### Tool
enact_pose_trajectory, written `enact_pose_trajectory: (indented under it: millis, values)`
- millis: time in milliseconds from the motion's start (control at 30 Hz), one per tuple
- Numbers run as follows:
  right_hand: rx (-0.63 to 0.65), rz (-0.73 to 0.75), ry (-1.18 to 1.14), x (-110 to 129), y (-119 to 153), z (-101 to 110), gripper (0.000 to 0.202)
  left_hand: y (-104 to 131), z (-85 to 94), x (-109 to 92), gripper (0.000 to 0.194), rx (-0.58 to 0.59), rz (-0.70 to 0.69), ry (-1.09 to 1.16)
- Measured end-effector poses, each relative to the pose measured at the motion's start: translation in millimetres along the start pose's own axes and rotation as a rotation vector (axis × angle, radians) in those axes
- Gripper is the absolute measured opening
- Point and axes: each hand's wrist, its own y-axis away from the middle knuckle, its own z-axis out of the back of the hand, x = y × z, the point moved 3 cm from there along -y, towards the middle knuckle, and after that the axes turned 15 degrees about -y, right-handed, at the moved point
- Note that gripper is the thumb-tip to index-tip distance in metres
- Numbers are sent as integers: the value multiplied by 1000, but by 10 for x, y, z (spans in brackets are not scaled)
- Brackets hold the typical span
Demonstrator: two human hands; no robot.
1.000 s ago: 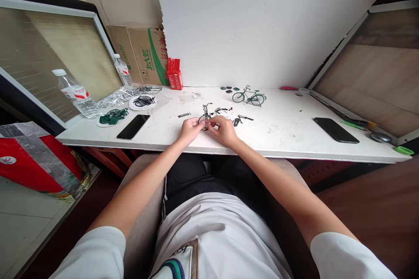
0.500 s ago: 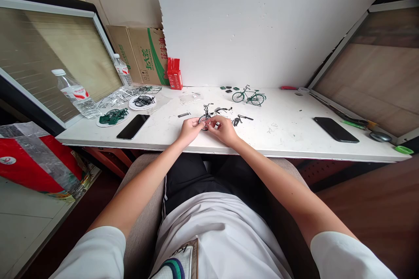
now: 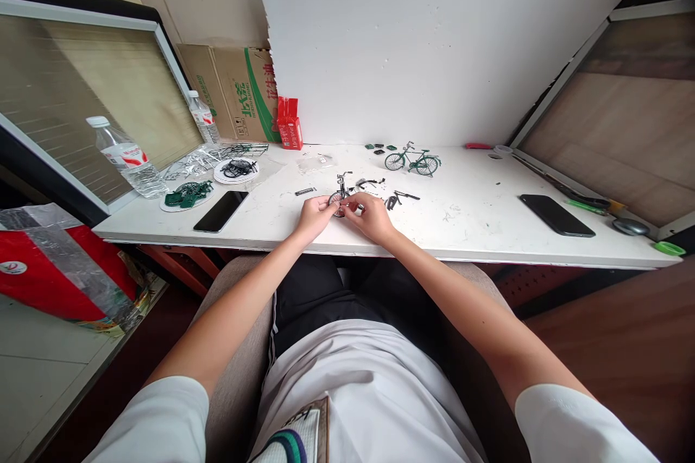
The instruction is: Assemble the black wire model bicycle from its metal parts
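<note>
A small model bicycle [image 3: 342, 187], dark with silver handlebars, stands upright near the table's front edge between both hands. My left hand [image 3: 317, 215] pinches it low at the spoked wheel from the left. From the right, my right hand [image 3: 369, 214] has thumb and forefinger closed at the same wheel, partly hiding the frame behind it. Just past my right hand lie a dark curved bicycle part [image 3: 371, 182] and another dark part with a rod [image 3: 402, 197]. To the left rests a small dark flat piece [image 3: 305, 191].
A finished-looking green model bicycle [image 3: 413, 159] stands farther back. On the left are a plate of black parts [image 3: 217, 172], green parts [image 3: 189, 194], a phone [image 3: 221, 211] and a water bottle [image 3: 126, 158]. Another phone [image 3: 556, 215] and a spoon [image 3: 630, 226] lie right.
The model bicycle's handlebars and wheel have shifted very slightly to the left. Both hands keep their hold in nearly the same place.
</note>
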Motion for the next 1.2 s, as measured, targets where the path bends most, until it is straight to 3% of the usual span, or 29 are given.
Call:
enact_pose_trajectory:
  millis: [1200]
  values:
    - [14,41,86,9,16,-22,14,5,-5,32,34,-98,9,55]
